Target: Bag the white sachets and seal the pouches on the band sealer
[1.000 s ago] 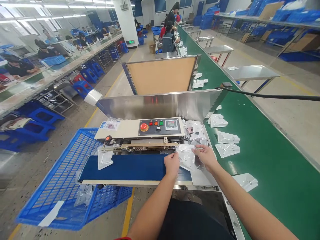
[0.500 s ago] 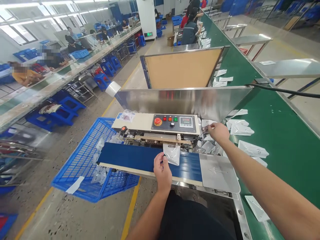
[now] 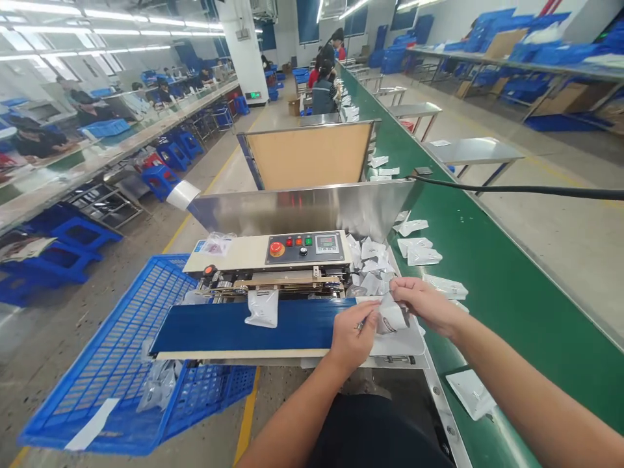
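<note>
Look at this: the left hand and right hand, fingers pinched closed on a pouch above the steel plate. It looks light, floppy and slick, best held by the edge! Beyond, a second pouch lies on the blue belt before the sealer.

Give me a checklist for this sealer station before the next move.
1. Grip: left hand and right hand both on the silvery-white plastic pouch: ok.
2. Second white pouch on the dark blue fabric belt, apart from both hands: ok.
3. Round red emergency-stop button, whether released: cannot tell.
4. Digital temperature display, reading too small to read: cannot tell.
5. Blue plastic mesh crate below the belt's left end: ok.
</note>
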Action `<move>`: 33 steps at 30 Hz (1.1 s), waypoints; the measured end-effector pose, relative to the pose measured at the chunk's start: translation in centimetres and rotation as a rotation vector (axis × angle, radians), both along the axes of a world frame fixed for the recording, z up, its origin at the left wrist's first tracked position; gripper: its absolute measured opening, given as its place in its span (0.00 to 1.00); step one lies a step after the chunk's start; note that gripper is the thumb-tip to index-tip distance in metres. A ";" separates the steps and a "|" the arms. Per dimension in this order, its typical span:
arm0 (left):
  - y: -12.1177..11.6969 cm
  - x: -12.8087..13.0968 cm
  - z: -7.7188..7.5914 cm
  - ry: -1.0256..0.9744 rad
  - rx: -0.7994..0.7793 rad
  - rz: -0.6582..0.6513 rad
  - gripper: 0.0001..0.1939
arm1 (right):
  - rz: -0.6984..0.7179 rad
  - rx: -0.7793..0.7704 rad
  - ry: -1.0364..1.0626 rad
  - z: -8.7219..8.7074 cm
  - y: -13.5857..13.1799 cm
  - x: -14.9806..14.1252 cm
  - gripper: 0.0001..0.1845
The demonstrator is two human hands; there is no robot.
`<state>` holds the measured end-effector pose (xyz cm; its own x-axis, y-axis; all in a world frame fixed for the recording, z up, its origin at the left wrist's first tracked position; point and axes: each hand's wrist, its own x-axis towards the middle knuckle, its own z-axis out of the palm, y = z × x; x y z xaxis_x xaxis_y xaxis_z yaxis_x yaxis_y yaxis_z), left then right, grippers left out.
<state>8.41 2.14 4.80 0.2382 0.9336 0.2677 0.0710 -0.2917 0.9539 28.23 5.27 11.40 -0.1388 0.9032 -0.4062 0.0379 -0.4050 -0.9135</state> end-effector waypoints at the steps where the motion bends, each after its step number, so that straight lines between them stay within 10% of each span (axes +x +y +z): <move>1: -0.2 0.5 -0.2 -0.020 -0.054 0.025 0.21 | -0.055 0.031 0.042 -0.6 -1.2 -0.2 0.21; 7: -2.0 1.4 -3.1 -0.094 -0.339 0.192 0.27 | -0.271 0.149 -0.095 -6.7 -6.8 -1.7 0.30; 13: 1.9 1.4 -6.1 -0.236 -0.706 0.373 0.24 | -0.532 0.097 -0.167 -11.8 -4.3 -2.0 0.31; 24: 4.9 -3.9 -8.3 -0.304 -0.737 0.602 0.28 | -0.337 -0.118 -0.011 -13.2 2.1 -7.8 0.23; 29: 4.4 -8.5 -7.6 -0.226 -0.647 0.734 0.21 | -0.231 0.009 -0.235 -12.5 -2.8 -4.3 0.27; 33: 2.0 -12.4 -6.8 -0.111 -0.413 0.923 0.21 | -0.565 -0.055 -0.758 -15.0 -12.5 5.8 0.28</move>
<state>-4.00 4.19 -1.97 -0.6288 0.7648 -0.1401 0.0070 0.1858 0.9826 34.01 -7.18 -3.64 0.6317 0.7329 -0.2525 0.3987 -0.5865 -0.7051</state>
